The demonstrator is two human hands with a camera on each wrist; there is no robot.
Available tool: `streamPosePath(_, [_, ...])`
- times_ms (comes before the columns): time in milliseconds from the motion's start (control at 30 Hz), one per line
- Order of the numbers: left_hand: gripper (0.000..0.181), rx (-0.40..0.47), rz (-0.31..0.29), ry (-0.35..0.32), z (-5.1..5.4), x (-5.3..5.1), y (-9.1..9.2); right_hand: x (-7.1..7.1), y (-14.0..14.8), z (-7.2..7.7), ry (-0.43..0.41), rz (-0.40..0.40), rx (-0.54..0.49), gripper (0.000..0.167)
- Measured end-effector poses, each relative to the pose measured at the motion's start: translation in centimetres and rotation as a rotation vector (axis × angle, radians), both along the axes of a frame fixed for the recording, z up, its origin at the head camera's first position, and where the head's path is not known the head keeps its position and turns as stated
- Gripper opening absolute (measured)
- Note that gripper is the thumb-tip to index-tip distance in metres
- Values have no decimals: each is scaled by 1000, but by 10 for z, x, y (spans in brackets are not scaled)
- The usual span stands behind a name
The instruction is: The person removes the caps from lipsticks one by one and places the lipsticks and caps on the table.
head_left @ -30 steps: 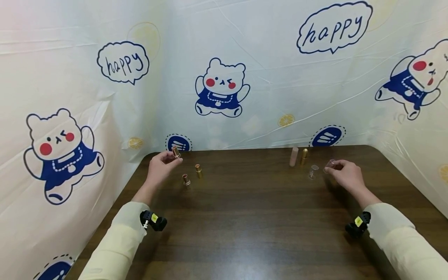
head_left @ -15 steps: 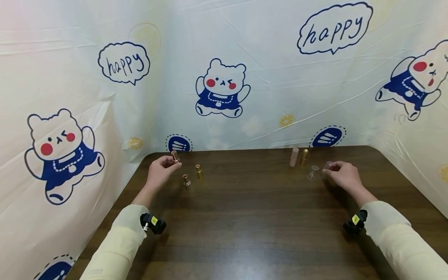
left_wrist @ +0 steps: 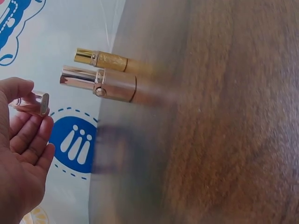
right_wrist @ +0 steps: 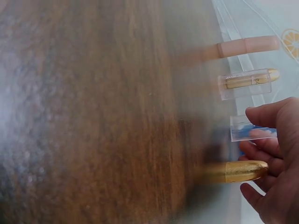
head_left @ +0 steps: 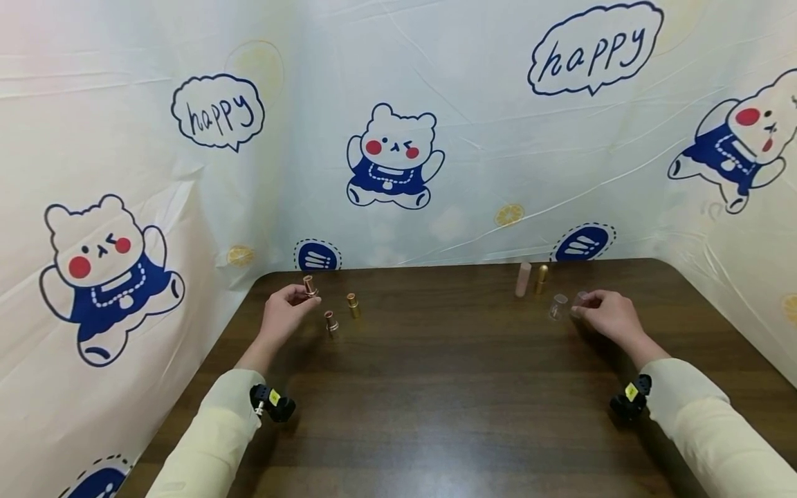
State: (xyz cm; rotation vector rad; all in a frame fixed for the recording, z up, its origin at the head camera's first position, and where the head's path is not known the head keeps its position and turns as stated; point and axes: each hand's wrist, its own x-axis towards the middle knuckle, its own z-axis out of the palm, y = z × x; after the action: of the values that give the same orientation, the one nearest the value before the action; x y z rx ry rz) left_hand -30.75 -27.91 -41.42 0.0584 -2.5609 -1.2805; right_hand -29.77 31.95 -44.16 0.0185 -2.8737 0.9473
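Note:
In the head view, my left hand (head_left: 288, 315) holds a rose-gold lipstick tube (head_left: 309, 285) between thumb and fingers at the table's far left. Close by, a gold lipstick tube (left_wrist: 110, 61) and another rose-gold lipstick tube (left_wrist: 114, 85) stand upright, both uncapped. Over at the far right, my right hand (head_left: 609, 317) pinches a clear cap (right_wrist: 240, 129). Left of it a second clear cap (head_left: 557, 307) stands on the table. One gold round-topped tube (right_wrist: 245, 171) appears beside my fingers in the right wrist view; in the head view my hand hides it.
A pink tube (head_left: 523, 280) and a gold round-topped tube (head_left: 541, 279) stand near the back right edge of the brown table (head_left: 429, 387). Behind the table hangs a printed curtain (head_left: 473, 159).
The left hand has come slightly down and nearer with the rose-gold lipstick tube. The right hand has shifted a little left with the clear cap, towards the other clear cap.

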Motion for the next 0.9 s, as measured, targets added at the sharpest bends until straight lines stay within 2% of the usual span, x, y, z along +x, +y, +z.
streamPosePath(400, [30,-53,-11,-46,-5,1,-7,-2,0,-2,-28,6,11,44])
streamPosePath(900, [27,-134,-26,-93,-17,-2,-12,-4,0,-2,-34,17,42,48])
